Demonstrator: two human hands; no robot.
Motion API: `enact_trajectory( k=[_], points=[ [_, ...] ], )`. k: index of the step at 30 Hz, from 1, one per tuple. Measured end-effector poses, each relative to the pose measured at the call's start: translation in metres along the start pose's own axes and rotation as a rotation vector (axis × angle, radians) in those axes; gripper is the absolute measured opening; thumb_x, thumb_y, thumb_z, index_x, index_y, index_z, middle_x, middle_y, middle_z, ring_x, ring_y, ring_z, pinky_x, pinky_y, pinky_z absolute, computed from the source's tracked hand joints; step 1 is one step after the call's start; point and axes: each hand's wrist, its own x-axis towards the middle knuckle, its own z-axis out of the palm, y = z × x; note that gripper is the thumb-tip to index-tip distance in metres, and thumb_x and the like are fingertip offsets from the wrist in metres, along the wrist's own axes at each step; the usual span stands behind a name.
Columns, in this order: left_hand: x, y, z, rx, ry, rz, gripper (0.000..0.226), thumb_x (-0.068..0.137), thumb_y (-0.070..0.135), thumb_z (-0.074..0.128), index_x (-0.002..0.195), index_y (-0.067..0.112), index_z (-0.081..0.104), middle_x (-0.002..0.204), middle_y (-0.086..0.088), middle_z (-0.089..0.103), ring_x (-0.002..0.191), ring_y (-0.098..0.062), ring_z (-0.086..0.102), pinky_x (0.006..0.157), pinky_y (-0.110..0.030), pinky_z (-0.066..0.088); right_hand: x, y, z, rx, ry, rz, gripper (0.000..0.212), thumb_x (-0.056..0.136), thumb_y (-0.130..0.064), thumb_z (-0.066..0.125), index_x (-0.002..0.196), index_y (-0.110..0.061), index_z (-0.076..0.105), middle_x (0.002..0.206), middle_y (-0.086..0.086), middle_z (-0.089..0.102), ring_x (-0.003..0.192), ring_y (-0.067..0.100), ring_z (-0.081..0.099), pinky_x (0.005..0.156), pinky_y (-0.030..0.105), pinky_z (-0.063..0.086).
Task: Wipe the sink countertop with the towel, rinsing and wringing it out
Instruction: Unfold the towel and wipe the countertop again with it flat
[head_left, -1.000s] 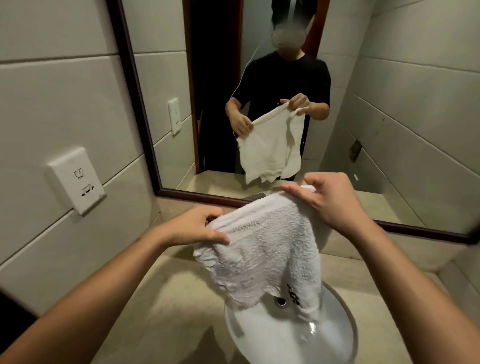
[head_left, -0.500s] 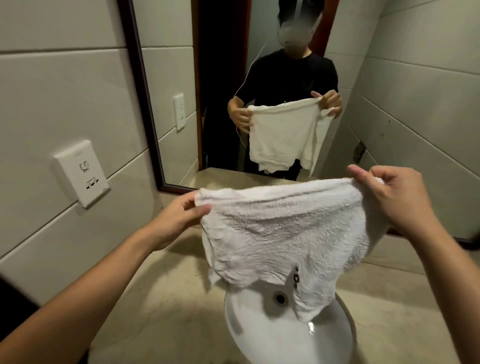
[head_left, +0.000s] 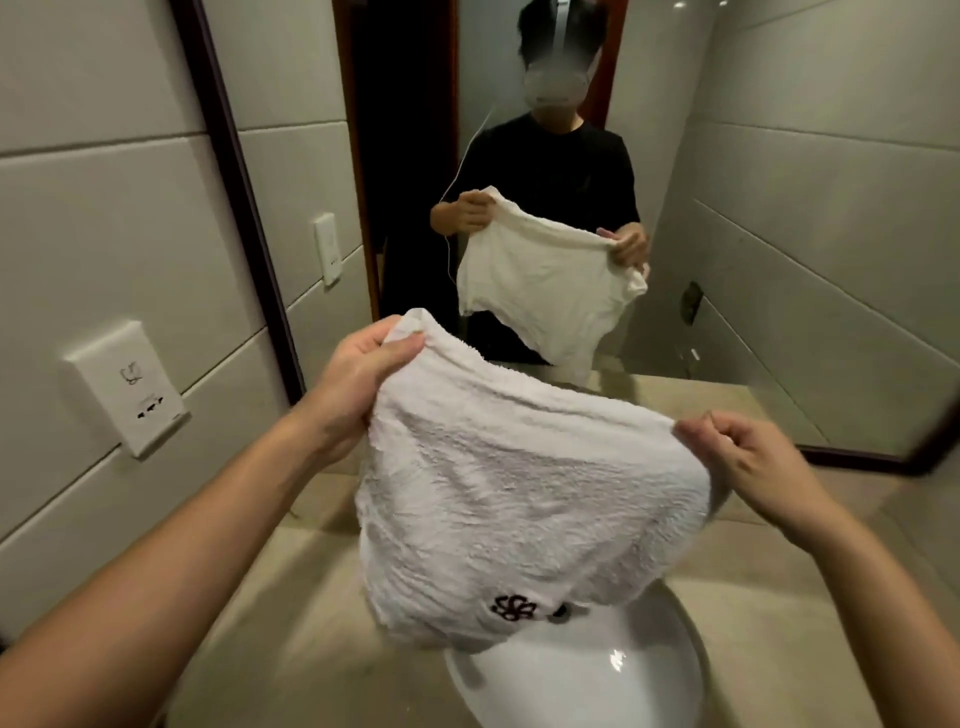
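White towel (head_left: 524, 499) hangs spread out over the sink (head_left: 587, 675) and beige surface (head_left: 291, 623), left hand (head_left: 358, 384) and right hand (head_left: 753, 467) each pinched tight on a top corner.

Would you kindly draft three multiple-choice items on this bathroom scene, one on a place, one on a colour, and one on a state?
1. Where does the towel hang?
A. Over the sink basin
B. Flat on the countertop
C. On a wall hook

2. What colour is the flower mark on the towel?
A. Red
B. Dark, near black
C. Yellow

3. How is the towel held?
A. Wrung into a tight rope
B. Bunched in one hand
C. Spread between both hands

Answers:
1 A, its lower edge hangs over the white basin.
2 B, the mark reads dark on white cloth.
3 C, the left hand and right hand each pinch a top corner.
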Motion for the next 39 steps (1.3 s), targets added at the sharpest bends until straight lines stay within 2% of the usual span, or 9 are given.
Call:
enact_trajectory(
  k=[5, 11, 14, 19, 23, 25, 29, 33, 39],
  points=[
    [-0.007, -0.012, -0.008, -0.160, 0.066, -0.080, 0.017, 0.103, 0.013, 0.053, 0.103, 0.006, 0.068, 0.091, -0.008, 0.075, 0.084, -0.019, 0.072, 0.074, -0.027, 0.060, -0.005, -0.014, -0.002, -0.038, -0.081, -0.113, 0.050, 0.077, -0.077, 0.062, 0.062, -0.030, 0.051, 0.057, -0.015, 0.048, 0.054, 0.002, 0.041, 0.053, 0.030, 0.032],
    [-0.005, -0.025, -0.028, -0.038, 0.229, 0.010, 0.017, 0.104, 0.018, 0.056, 0.107, 0.010, 0.071, 0.089, -0.001, 0.077, 0.079, -0.012, 0.070, 0.073, -0.024, 0.059, -0.001, -0.014, 0.000, -0.211, -0.165, -0.137, 0.044, 0.073, -0.061, 0.072, 0.070, -0.021, 0.058, 0.064, -0.014, 0.059, 0.060, 0.003, 0.049, 0.054, 0.021, 0.034],
    [-0.006, -0.028, -0.027, 0.033, 0.270, 0.083, 0.018, 0.105, 0.017, 0.055, 0.095, 0.017, 0.070, 0.080, 0.006, 0.072, 0.072, -0.006, 0.064, 0.066, -0.019, 0.054, -0.003, -0.015, -0.001, -0.261, -0.270, -0.110, 0.053, 0.071, -0.066, 0.070, 0.058, -0.019, 0.051, 0.052, -0.013, 0.045, 0.050, 0.005, 0.038, 0.052, 0.029, 0.029],
    [-0.002, -0.017, -0.036, -0.079, 0.311, 0.095, 0.018, 0.106, 0.020, 0.052, 0.098, 0.016, 0.068, 0.089, -0.004, 0.068, 0.075, -0.011, 0.062, 0.071, -0.025, 0.053, -0.006, -0.033, -0.005, 0.000, 0.089, -0.232, 0.042, 0.078, -0.045, 0.082, 0.072, -0.012, 0.056, 0.066, 0.003, 0.054, 0.060, 0.005, 0.044, 0.054, 0.022, 0.032],
    [0.002, -0.014, -0.036, -0.049, 0.296, 0.096, 0.020, 0.107, 0.020, 0.051, 0.095, 0.016, 0.066, 0.083, -0.002, 0.067, 0.070, -0.010, 0.062, 0.067, -0.026, 0.050, -0.008, -0.006, 0.022, -0.283, -0.078, -0.172, 0.065, 0.081, -0.084, 0.051, 0.070, -0.021, 0.053, 0.066, -0.008, 0.055, 0.061, 0.012, 0.048, 0.060, 0.036, 0.042],
    [0.003, -0.021, -0.033, -0.045, 0.299, 0.092, 0.021, 0.108, 0.018, 0.049, 0.094, 0.014, 0.064, 0.080, 0.001, 0.068, 0.069, -0.008, 0.063, 0.066, -0.022, 0.053, -0.005, -0.003, 0.021, -0.343, -0.067, -0.152, 0.058, 0.078, -0.080, 0.054, 0.068, -0.023, 0.056, 0.066, -0.009, 0.058, 0.063, 0.011, 0.053, 0.059, 0.036, 0.041],
    [0.006, -0.028, -0.051, -0.122, 0.343, 0.078, 0.019, 0.108, 0.021, 0.049, 0.100, 0.012, 0.064, 0.095, -0.010, 0.066, 0.080, -0.015, 0.064, 0.077, -0.028, 0.055, -0.001, -0.024, 0.001, -0.214, 0.049, -0.270, 0.045, 0.073, -0.057, 0.081, 0.069, -0.022, 0.053, 0.066, -0.009, 0.055, 0.064, 0.005, 0.050, 0.058, 0.021, 0.035],
    [0.003, -0.035, -0.064, -0.152, 0.308, 0.089, 0.026, 0.109, 0.017, 0.044, 0.096, 0.015, 0.067, 0.087, -0.001, 0.072, 0.080, -0.010, 0.067, 0.080, -0.024, 0.055, -0.009, 0.000, 0.009, -0.195, -0.205, -0.063, 0.064, 0.078, -0.076, 0.065, 0.058, -0.018, 0.045, 0.055, -0.013, 0.041, 0.052, 0.006, 0.035, 0.055, 0.034, 0.029],
    [0.000, -0.050, -0.086, -0.109, 0.283, 0.020, 0.020, 0.107, 0.019, 0.049, 0.094, 0.016, 0.063, 0.089, -0.003, 0.066, 0.081, -0.011, 0.064, 0.081, -0.025, 0.053, -0.016, -0.005, 0.007, -0.111, -0.024, -0.126, 0.058, 0.080, -0.067, 0.066, 0.059, -0.015, 0.048, 0.055, -0.013, 0.046, 0.055, 0.004, 0.039, 0.053, 0.027, 0.029]
  ],
)
